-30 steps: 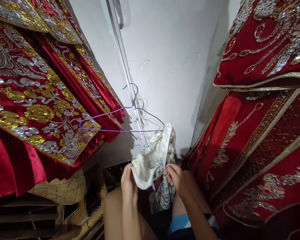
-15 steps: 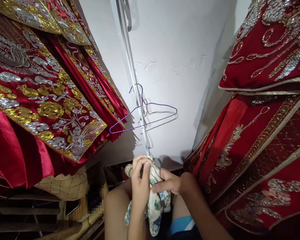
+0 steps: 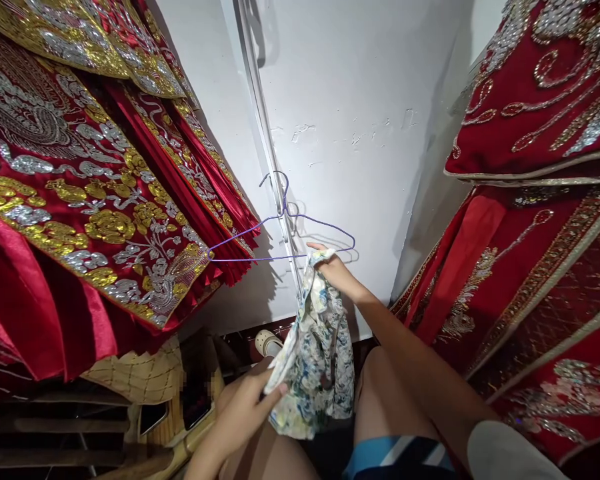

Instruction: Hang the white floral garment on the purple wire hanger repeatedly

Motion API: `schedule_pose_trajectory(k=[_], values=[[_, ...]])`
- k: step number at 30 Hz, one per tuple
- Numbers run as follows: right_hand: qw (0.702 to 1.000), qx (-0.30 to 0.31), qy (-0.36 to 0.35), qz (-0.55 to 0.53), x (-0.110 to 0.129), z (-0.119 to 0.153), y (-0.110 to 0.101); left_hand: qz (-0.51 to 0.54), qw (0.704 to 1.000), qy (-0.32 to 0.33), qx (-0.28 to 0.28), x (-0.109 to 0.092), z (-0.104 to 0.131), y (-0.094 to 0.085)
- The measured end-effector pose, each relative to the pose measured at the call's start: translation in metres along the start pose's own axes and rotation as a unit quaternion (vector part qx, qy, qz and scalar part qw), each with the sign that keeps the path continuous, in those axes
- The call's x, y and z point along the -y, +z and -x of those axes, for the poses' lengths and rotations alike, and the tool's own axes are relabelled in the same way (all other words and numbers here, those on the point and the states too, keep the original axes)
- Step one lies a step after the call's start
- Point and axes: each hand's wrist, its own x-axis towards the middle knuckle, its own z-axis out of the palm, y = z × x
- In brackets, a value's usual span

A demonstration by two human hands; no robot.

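Note:
A white garment (image 3: 310, 347) with a blue and green floral print hangs stretched between my hands, above my lap. My right hand (image 3: 333, 267) grips its upper edge, fingers partly covered by the cloth. Lower and to the left, my left hand (image 3: 255, 397) pinches the garment's side edge. A purple wire hanger (image 3: 250, 259) is in front of the white wall, its hook near a narrow pale upright strip (image 3: 265, 143). The hanger's lower bar passes just by my right hand and the cloth; whether they touch I cannot tell.
Red garments with gold and silver embroidery (image 3: 110, 227) hang on the left. More red beaded garments (image 3: 480, 267) hang on the right. At lower left stands a wooden chair (image 3: 180, 447) with dark flat objects on it. A pale clog (image 3: 267, 341) is on the floor.
The bunched garment has been spread out. My right hand has risen with its upper edge to the hanger, while my left hand has moved down and left. The hanger has tilted slightly.

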Motion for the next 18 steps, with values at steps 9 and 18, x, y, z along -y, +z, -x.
schedule_pose_trajectory(k=[9,18], values=[[0.996,-0.066,0.018,0.049,-0.021,-0.008,-0.026,-0.216,0.960,0.020,-0.179,0.008,-0.007,-0.090],[0.996,-0.059,-0.034,0.062,0.012,0.028,-0.050,-0.176,0.900,0.103,-0.386,-0.048,-0.040,-0.134]])
